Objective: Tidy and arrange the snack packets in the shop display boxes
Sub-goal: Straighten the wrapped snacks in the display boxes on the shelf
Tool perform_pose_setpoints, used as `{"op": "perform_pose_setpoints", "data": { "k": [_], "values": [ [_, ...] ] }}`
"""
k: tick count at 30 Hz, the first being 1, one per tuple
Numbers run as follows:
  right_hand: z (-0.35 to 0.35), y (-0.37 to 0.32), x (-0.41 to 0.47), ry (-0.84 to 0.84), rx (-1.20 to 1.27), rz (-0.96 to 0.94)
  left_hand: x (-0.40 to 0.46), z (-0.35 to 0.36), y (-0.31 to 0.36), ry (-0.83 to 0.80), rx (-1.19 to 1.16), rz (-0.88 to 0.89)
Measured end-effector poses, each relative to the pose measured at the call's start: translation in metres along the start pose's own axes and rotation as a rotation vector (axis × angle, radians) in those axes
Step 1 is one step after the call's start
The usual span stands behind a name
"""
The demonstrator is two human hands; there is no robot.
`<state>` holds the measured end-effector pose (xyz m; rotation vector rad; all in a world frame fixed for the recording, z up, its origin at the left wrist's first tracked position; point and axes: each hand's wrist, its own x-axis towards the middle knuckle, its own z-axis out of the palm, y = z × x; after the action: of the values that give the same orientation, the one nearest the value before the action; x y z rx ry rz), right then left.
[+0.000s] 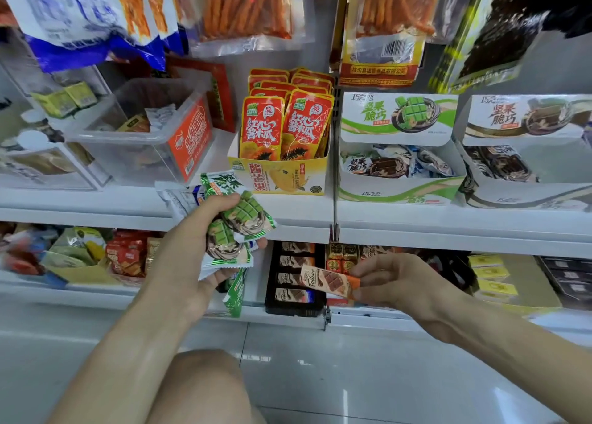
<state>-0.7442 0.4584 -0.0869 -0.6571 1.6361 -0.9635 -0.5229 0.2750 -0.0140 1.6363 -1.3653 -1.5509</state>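
Where white shelves (288, 218) stand; glossy floor (352, 375).

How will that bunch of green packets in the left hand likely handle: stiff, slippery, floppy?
Probably floppy: the green packets splay unevenly from the left hand. Likely slippery, since the wrappers look glossy. One green packet hangs below the grip and may drop.

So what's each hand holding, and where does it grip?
The left hand clutches a bunch of green snack packets around their middles. The right hand pinches a brown chocolate bar by its right end.
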Motion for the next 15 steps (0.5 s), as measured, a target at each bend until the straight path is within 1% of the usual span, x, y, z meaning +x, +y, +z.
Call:
{"op": "perform_pose_setpoints", "data": {
  "k": [2, 5, 7, 11, 13, 15],
  "values": [
    [0.001, 0.002, 0.002, -0.008, 0.003, 0.007, 0.0, 0.003, -0.002, 0.019, 0.056, 0.008],
    [0.003, 0.005, 0.008, 0.003, 0.032, 0.023, 0.003, 0.0, -0.005, 0.027, 0.045, 0.023],
    [0.005, 0.009, 0.016, 0.048, 0.043, 0.043, 0.004, 0.0, -0.004, 0.044, 0.025, 0.022],
    [0.017, 0.027, 0.045, 0.156, -0.101, 0.051, 0.012, 0.0, -0.007, -0.002, -0.034, -0.018],
    [0.027, 0.036, 0.063, 0.162, -0.183, 0.047, 0.011, 0.0, -0.007, -0.031, -0.072, -0.026],
    [0.04, 0.042, 0.083, 0.14, -0.287, 0.011, 0.013, -0.002, -0.01, -0.031, -0.054, -0.024]
  ]
}}
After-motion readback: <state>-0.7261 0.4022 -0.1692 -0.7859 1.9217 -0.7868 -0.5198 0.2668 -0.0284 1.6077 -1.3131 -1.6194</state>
